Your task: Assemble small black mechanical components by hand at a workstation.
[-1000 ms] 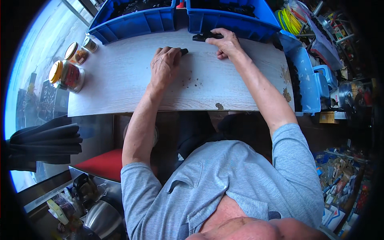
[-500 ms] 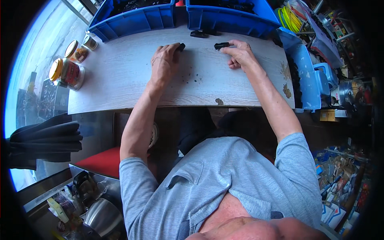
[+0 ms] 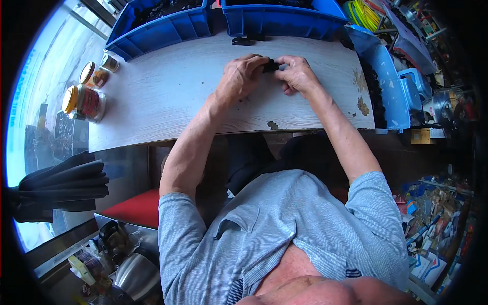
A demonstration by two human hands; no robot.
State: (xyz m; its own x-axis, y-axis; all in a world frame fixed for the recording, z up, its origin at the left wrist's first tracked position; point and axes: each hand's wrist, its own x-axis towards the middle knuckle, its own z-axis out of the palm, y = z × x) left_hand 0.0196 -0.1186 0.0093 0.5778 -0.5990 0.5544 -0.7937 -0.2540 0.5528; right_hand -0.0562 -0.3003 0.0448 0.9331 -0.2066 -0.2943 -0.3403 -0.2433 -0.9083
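Over the middle of the white table [image 3: 157,96], my two hands are close together around small black parts [image 3: 271,65]. My left hand [image 3: 242,74] is closed, its fingertips on the left side of them. From the right, my right hand [image 3: 298,74] pinches the black parts between thumb and fingers. They touch or overlap, so I cannot tell whether they are joined. Just beyond my hands, another black piece [image 3: 242,41] lies on the table in front of the blue bins.
Two blue bins, a left one [image 3: 168,30] and a right one [image 3: 284,21], hold black pieces along the far edge. A light blue container [image 3: 395,96] stands at the right edge. Lidded jars, one with a yellow lid [image 3: 71,100], stand at the left. A kettle [image 3: 136,272] sits at lower left.
My left hand has moved right and my right hand slightly left, bringing the black parts from apart to together. The view has shifted a little.
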